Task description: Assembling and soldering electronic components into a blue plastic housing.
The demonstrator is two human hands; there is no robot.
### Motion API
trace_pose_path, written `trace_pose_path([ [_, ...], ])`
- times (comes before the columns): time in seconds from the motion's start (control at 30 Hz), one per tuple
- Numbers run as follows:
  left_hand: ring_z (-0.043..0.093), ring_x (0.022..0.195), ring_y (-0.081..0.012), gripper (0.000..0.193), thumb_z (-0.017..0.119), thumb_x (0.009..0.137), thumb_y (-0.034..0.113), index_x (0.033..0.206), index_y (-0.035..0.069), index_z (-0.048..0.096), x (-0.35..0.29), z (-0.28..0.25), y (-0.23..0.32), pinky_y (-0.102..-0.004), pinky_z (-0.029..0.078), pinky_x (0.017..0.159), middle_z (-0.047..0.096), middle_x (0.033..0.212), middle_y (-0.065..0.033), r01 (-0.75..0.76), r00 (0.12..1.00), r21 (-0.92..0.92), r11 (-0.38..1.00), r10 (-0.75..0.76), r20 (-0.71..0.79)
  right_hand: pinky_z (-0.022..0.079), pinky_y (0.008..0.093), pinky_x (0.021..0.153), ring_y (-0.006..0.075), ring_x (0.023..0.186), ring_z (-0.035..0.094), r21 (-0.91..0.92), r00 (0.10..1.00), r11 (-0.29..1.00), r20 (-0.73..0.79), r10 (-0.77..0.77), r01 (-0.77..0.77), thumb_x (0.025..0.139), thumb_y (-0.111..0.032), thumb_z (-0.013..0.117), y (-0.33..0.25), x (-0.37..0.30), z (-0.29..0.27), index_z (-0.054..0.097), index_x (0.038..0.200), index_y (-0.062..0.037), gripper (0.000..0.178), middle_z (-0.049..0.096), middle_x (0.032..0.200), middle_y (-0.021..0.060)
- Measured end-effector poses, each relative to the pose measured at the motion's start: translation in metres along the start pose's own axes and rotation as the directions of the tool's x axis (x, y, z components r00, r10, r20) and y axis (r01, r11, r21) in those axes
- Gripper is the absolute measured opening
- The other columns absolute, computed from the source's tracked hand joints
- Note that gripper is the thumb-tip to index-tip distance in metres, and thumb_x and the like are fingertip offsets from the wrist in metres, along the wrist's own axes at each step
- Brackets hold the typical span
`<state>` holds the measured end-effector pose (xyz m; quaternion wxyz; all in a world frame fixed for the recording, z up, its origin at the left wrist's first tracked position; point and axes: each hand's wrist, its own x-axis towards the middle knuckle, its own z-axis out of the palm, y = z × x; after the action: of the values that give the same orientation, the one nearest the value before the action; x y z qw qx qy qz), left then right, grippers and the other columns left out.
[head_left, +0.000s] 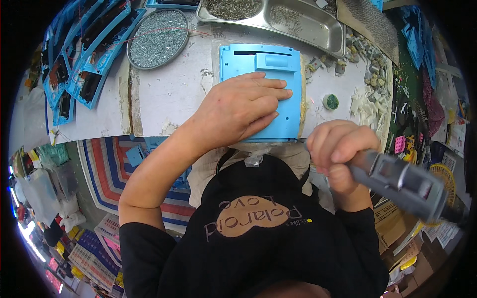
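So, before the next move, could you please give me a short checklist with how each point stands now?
1. Blue panel steadied: ok, the left hand rests on it.
2. Grey tool gripped: ok, the right hand is wrapped around it.
3. Tool over the panel: not ok, its visible body is off to the panel's right.
4. Tool's tip sound and fitted: cannot tell, no clear view of it.
5. Small metal pieces at hand: ok, plenty in the round tray beyond the panel, to its left.
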<state>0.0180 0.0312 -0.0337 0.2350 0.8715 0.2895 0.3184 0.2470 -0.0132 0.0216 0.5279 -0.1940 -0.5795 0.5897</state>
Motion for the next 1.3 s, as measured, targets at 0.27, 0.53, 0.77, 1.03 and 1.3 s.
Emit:
trace_pose_path([
  [0.27,0.067,0.121,-0.0272,0.012,0.071,0.089,0.012,0.100,0.006,0.070,-0.004,0.004,-0.002,-0.0474,0.051,0.106,0.073,0.124,-0.0045,0.001,1.000,-0.024,1.000,-0.001,-0.019,0.047,0.0323,0.048,0.0212,0.049,0.059,-0.020,0.980,1.000,0.200,-0.015,0.019,0.078,0.002,0.080,0.007,0.020,-0.006,0.058,0.086,-0.0022,0.024,0.058,0.060,0.0050],
  [0.53,0.067,0.120,-0.0258,0.014,0.072,0.088,0.012,0.100,0.005,0.070,-0.005,0.003,-0.003,-0.0466,0.052,0.106,0.073,0.122,-0.0063,-0.005,0.999,-0.081,0.997,0.001,-0.042,0.048,0.0339,0.050,0.0208,0.051,0.058,-0.143,0.989,0.983,0.112,-0.096,0.112,0.082,-0.001,0.079,0.022,0.038,0.005,0.058,0.086,-0.0040,0.021,0.059,0.061,0.0056],
  [0.77,0.070,0.112,-0.0294,0.010,0.074,0.083,0.006,0.089,0.003,0.067,-0.009,0.005,-0.003,-0.0460,0.056,0.100,0.074,0.113,-0.0090,-0.010,0.989,-0.119,0.993,-0.008,-0.150,0.049,0.0353,0.052,0.0211,0.051,0.058,0.003,0.985,0.996,0.148,-0.085,0.085,0.086,-0.009,0.078,0.014,0.055,-0.014,0.057,0.085,-0.0061,0.021,0.060,0.063,0.0052],
  [1.03,0.071,0.111,-0.0294,0.011,0.075,0.082,0.005,0.089,0.002,0.067,-0.006,0.002,-0.008,-0.0462,0.057,0.099,0.074,0.111,-0.0096,0.007,0.988,-0.148,0.989,-0.029,-0.151,0.051,0.0351,0.057,0.0209,0.052,0.056,-0.147,0.991,0.987,0.129,-0.046,0.065,0.090,-0.015,0.075,0.016,0.074,-0.019,0.053,0.093,-0.0084,0.024,0.057,0.061,0.0038],
  [1.3,0.070,0.113,-0.0291,0.015,0.076,0.081,0.006,0.093,0.003,0.068,-0.007,0.001,-0.009,-0.0460,0.057,0.100,0.073,0.114,-0.0100,0.016,0.995,-0.199,0.980,-0.035,-0.091,0.051,0.0366,0.053,0.0217,0.050,0.058,-0.161,0.949,0.979,0.308,-0.070,0.125,0.088,-0.011,0.076,0.033,0.080,-0.026,0.054,0.094,-0.0065,0.024,0.058,0.062,0.0050],
])
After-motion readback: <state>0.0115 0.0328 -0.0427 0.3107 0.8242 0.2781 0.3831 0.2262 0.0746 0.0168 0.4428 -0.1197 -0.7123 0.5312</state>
